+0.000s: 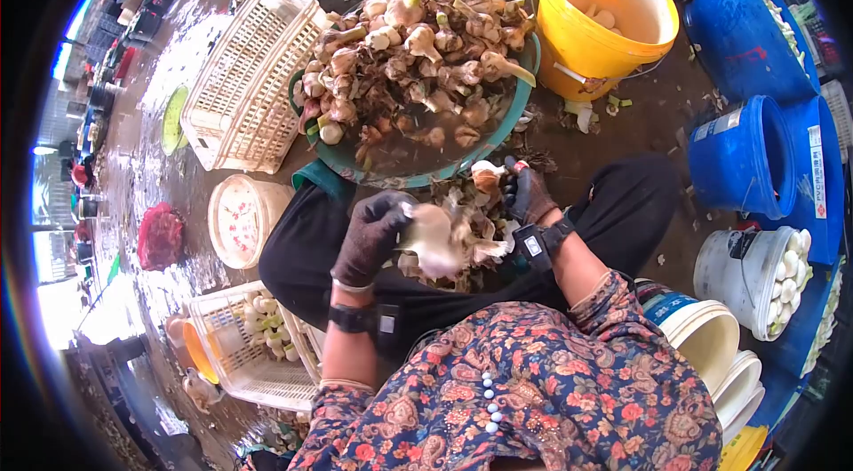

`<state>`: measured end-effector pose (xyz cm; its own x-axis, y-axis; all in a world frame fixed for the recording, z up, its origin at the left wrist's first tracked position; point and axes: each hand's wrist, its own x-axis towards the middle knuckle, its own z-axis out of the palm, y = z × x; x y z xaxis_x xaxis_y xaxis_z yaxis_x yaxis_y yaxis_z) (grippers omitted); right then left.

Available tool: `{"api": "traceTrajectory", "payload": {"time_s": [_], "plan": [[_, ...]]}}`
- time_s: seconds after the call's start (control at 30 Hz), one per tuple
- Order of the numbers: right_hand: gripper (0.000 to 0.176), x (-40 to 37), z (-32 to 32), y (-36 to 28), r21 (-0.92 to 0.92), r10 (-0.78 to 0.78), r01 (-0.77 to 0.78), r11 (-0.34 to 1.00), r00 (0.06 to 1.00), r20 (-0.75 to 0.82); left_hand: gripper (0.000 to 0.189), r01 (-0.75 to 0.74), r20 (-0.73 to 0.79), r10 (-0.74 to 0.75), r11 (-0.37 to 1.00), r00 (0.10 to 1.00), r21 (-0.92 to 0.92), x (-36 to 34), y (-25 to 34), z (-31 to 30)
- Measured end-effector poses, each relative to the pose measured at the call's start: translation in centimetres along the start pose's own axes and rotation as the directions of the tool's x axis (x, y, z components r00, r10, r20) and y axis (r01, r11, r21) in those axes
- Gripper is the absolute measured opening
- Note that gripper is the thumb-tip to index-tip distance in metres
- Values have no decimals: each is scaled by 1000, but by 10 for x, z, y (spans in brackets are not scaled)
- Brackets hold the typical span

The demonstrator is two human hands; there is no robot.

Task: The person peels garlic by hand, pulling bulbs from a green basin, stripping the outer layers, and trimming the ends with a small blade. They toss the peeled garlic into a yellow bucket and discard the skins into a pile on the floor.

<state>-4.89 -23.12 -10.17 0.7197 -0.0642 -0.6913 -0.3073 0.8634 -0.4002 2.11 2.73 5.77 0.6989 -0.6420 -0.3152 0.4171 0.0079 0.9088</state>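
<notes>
My left hand (373, 235), in a dark glove, is closed on a pale garlic bulb (433, 240), which is smeared by motion. To its right, my gloved right hand (530, 193) has its fingers curled, with a brown-skinned garlic bulb (487, 176) at the fingertips. Between and below both hands lies a heap of loose garlic skins (484, 235) in front of my crossed legs. Just beyond them, a wide green basin (418, 179) is piled with untrimmed garlic bulbs (418, 53).
A yellow bucket (555, 13) stands behind right, beside blue buckets (737, 155). A white bucket (724, 271) full of peeled bulbs is at right. At left are a white crate (253, 71), a white tub (235, 222) and another crate (222, 342) holding garlic.
</notes>
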Motion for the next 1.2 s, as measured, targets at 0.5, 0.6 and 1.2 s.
{"api": "traceTrajectory", "payload": {"time_s": [0.5,0.6,1.2], "plan": [[21,-46,72,11,-486,-432,440,755,892,135,21,-390,266,435,225,860,893,43,-46,32],[21,-36,64,17,-486,-438,442,754,890,131,20,-252,199,259,192,945,949,40,-53,30],[15,-24,49,10,-449,-421,393,803,906,41,12,-394,324,240,357,915,847,40,-40,36]]}}
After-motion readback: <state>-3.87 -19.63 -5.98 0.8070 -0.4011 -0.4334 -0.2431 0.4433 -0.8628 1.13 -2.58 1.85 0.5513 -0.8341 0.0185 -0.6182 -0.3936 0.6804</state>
